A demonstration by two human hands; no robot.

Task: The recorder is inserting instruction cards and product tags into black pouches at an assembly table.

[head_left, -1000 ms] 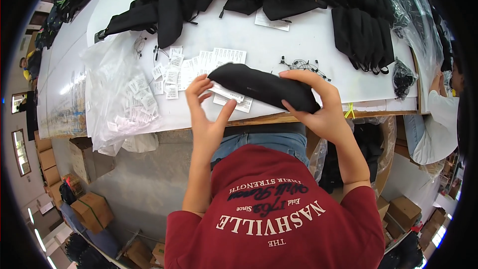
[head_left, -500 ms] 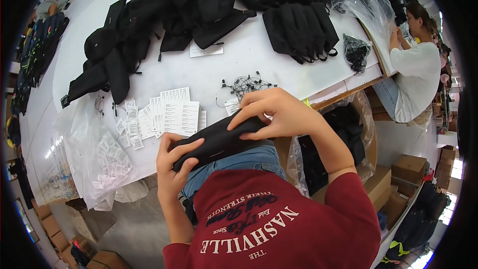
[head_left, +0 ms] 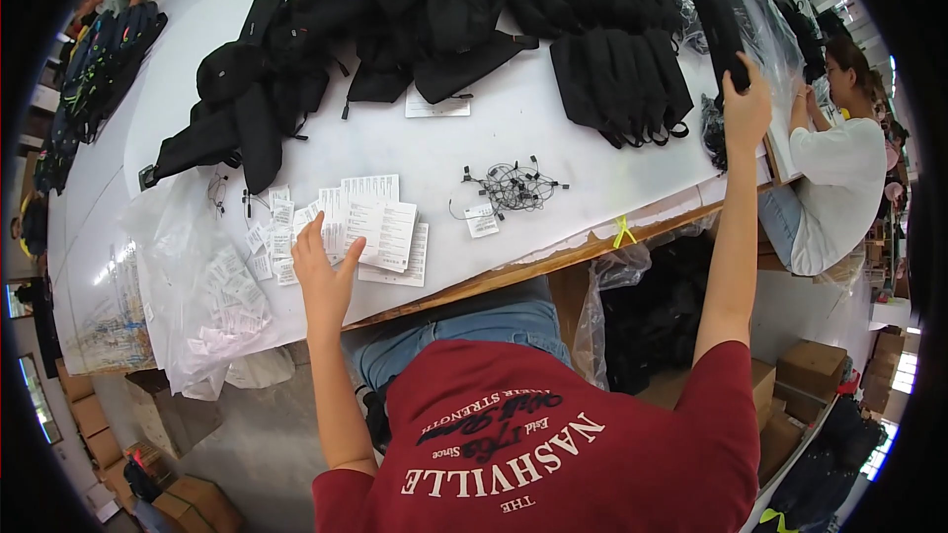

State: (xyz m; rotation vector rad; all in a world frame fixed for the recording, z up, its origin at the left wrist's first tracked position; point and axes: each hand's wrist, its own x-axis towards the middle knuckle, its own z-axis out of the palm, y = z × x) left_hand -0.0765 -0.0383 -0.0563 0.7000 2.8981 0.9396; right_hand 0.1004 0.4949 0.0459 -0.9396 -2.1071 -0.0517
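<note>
Long white worktable [head_left: 553, 138], wooden edge; cardboard boxes [head_left: 815, 365] on grey floor [head_left: 247, 434].

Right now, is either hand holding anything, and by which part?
The right hand grips a black pouch by its lower end. The left hand holds nothing; its fingers rest on white paper tags.

A bag-making workshop, where I work.
Black bags [head_left: 415, 20] pile on my long white worktop [head_left: 513, 128], paper tags [head_left: 370, 227] spread out, cardboard boxes [head_left: 815, 365] below.

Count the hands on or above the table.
3: left hand on the paper tags; right hand holding a black pouch; a co-worker's hand far right. Others may be hidden.
</note>
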